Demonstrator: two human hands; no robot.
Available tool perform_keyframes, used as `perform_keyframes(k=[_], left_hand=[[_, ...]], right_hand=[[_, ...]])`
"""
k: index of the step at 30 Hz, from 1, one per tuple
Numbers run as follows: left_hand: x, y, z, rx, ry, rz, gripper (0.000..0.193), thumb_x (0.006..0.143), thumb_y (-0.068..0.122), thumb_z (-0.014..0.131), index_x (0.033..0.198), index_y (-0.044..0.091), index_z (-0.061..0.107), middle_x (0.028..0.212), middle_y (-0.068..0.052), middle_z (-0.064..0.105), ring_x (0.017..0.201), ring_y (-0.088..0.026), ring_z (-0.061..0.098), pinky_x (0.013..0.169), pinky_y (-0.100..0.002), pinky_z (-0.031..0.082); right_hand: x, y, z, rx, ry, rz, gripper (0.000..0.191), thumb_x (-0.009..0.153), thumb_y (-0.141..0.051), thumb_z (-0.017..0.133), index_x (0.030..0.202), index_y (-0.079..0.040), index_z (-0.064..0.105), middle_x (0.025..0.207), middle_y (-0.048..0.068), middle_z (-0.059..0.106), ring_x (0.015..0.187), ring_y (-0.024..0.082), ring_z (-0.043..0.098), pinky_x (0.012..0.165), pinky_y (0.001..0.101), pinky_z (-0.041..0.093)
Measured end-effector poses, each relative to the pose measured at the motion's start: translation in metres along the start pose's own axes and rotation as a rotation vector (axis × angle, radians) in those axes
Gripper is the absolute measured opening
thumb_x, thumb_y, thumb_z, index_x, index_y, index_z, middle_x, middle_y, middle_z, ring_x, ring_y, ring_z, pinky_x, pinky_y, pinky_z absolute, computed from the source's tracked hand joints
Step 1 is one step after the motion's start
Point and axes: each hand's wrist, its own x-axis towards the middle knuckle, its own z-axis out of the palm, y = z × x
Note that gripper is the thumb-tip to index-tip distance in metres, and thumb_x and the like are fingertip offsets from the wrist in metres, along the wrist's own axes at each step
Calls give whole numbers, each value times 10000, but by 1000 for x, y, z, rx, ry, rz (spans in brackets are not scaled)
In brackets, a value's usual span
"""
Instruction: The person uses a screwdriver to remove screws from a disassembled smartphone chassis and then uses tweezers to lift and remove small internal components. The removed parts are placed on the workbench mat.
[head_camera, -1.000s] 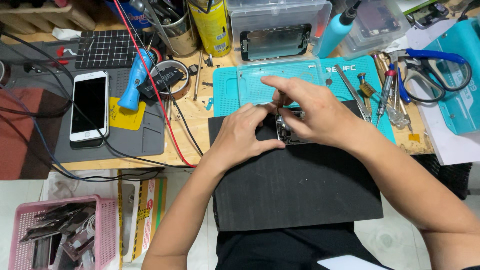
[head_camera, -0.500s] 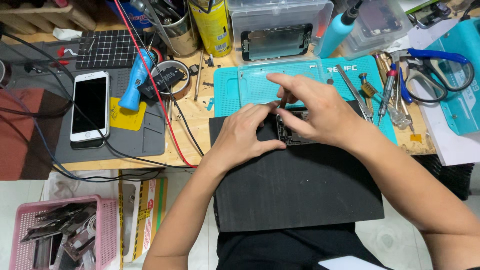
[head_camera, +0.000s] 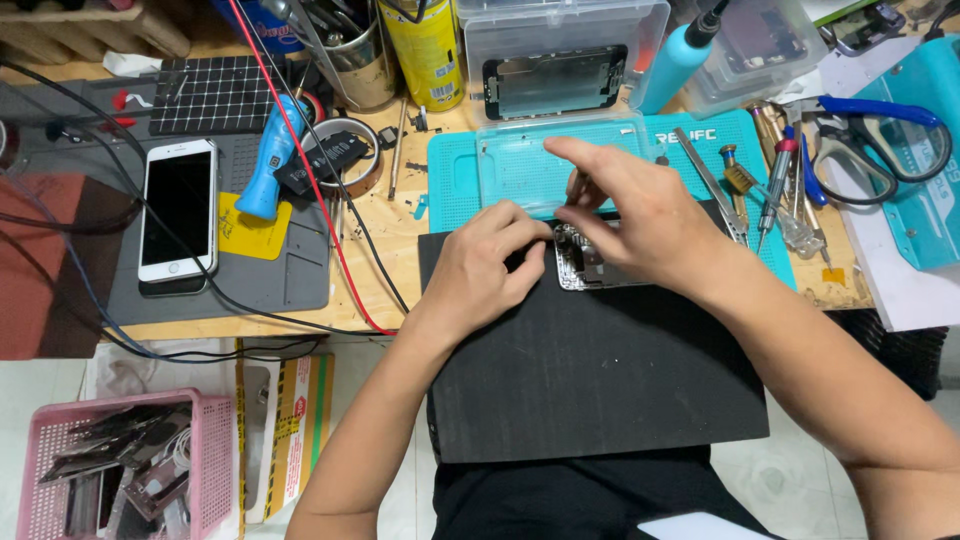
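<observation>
1. Near the centre of the frame, an opened phone body with a bare metal interior (head_camera: 590, 262) lies on the upper edge of a flat matte black rectangular mat (head_camera: 590, 370); both hands cover most of it, so only a small patch of its inner parts shows, and the details there are too fine to make out.
2. Whether anything is pinched between the right fingertips cannot be told; they are small in the frame and overlap each other.
3. The left hand (head_camera: 490, 268), just left of centre, rests curled on the mat, its fingers bent and closed against the left end of the phone body.
4. The right hand (head_camera: 645, 215) hovers over the phone body from the right, index finger stretched out straight toward the upper left, thumb and remaining fingers drawn together above the metal interior.
5. Behind the hands lies a teal rubbery work mat with shallow trays (head_camera: 455, 185), partly covered by a clear plastic lid (head_camera: 530, 165).
6. At centre left, a white smartphone with a dark glossy screen (head_camera: 178, 212) lies on a grey silicone mat (head_camera: 290, 275).
7. At the upper right, blue-handled metal scissors (head_camera: 880, 140) lie well apart from the hands.
8. At the lower left, a pink perforated plastic basket (head_camera: 215, 440) holds dark flat parts and is cut off by the frame edge.
</observation>
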Motion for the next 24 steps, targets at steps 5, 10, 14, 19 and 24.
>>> perform_keyframes(k=[5,10,14,19,24], left_hand=[[0,1,0,108,-38,92,210,827,75,728,1033,90,764,885,-58,603,861,-247,650,739,-382,540],[0,2,-1,144,-49,104,206,821,85,736,1024,107,766,900,-48,596,886,-235,640,756,-374,539],[-1,0,0,159,-50,112,184,828,88,740,1009,109,760,899,-43,591,887,-234,632,769,-378,537],[-3,-3,-2,157,-56,119,178,819,86,738,995,103,758,887,-42,590,884,-234,630,754,-381,532],[-4,-5,-2,147,-40,112,176,821,87,737,993,105,769,878,-42,592,874,-232,630,755,-379,536]], right_hand=[[0,-2,0,-49,-18,-33,656,856,-10,772,1453,-41,503,976,128,657,860,259,684,760,366,570],[0,-1,0,14,-15,-34,663,873,24,745,1481,-56,494,1025,119,666,894,239,706,795,351,584],[1,1,3,-63,-30,14,676,873,-20,794,1478,-51,494,967,111,668,845,242,698,748,351,573],[2,-1,8,19,-19,33,676,878,-17,778,1485,-55,481,1009,110,681,884,222,718,792,334,602],[3,0,9,39,-40,33,692,874,15,752,1497,-70,463,1009,99,694,888,214,724,800,339,606]])
